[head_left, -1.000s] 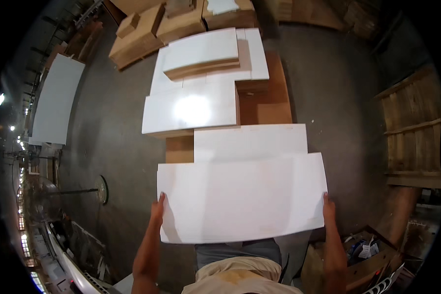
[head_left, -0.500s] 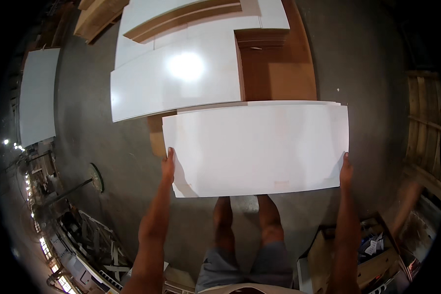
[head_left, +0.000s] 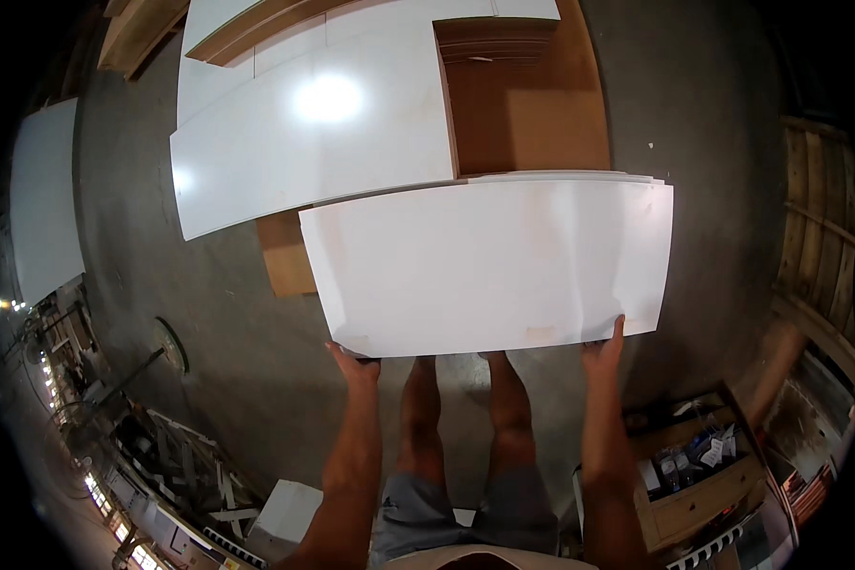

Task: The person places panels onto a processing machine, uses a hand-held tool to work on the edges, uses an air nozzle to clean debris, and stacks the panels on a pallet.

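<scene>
A large white panel (head_left: 494, 271) lies level in front of me, its near edge toward my legs. My left hand (head_left: 355, 365) is at its near left corner, the thumb spread outward and the other fingers partly hidden at the edge. Nearer the right end, my right hand (head_left: 602, 351) grips the near edge, thumb up on the top face and fingers hidden below. Thin edges of other white sheets (head_left: 579, 175) show along the panel's far side. Beyond it is a stack of larger white boards (head_left: 370, 152).
Brown board (head_left: 532, 123) fills the cut-out beside the white stack. A cardboard piece (head_left: 283, 255) sticks out left of the panel. A round-based stand (head_left: 172, 344) is on the floor at left, a wooden box of odds and ends (head_left: 703, 494) at lower right, wooden slats (head_left: 817, 209) at far right.
Both hands have moved from the panel's short ends to its near edge, closer together. The panel sits slightly higher in view, with its left end further left; the whole scene has shifted somewhat.
</scene>
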Tool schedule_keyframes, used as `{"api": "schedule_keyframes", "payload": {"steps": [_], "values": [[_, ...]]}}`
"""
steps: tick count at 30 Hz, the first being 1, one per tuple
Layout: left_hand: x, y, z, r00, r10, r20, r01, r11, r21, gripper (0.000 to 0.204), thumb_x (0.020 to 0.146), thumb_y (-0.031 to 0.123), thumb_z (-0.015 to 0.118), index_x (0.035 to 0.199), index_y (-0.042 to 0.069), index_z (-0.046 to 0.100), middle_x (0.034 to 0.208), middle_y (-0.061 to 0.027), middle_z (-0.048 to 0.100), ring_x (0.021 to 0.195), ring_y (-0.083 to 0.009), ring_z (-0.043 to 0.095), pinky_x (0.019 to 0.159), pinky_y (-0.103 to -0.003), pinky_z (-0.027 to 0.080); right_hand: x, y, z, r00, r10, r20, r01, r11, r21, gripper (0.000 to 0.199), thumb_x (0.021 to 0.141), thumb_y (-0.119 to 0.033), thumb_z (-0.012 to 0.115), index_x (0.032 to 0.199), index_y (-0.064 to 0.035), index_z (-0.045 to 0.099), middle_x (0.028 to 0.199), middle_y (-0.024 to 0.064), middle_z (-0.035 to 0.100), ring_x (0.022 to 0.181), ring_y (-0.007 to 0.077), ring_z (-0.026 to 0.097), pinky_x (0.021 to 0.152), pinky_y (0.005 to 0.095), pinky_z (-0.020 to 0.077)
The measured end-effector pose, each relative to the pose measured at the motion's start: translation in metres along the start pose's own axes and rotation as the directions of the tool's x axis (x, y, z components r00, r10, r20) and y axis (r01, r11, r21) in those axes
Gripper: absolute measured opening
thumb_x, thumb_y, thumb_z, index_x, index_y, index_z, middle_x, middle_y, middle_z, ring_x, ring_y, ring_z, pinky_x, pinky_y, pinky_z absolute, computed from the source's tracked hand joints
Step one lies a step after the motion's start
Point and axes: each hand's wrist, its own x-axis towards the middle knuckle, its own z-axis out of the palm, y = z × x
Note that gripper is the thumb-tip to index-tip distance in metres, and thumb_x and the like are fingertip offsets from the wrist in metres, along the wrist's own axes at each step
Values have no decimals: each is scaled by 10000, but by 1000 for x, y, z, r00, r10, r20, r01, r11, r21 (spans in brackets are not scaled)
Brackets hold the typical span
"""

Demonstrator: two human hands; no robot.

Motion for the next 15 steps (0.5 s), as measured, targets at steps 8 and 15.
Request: {"api": "schedule_keyframes", "payload": {"steps": [8,15], "values": [[27,12,20,996,-21,85,23,999,-27,696,1015,641,358,1502,151,435,1522,-73,466,1388,-328,441,1146,-519,365,9,-12,15,996,1,-93,0,1000,12,797,909,-625,651,1503,-150,410,1418,90,474,1306,276,473,1108,472,400],[33,14,-3,983,-52,175,64,996,-67,695,1010,595,425,1517,119,401,1550,-98,430,1420,-322,407,1188,-500,314,18,-16,19,996,33,-78,-47,980,-191,788,934,-649,595,1519,-157,399,1505,107,424,1344,305,452,1101,488,389]]}}
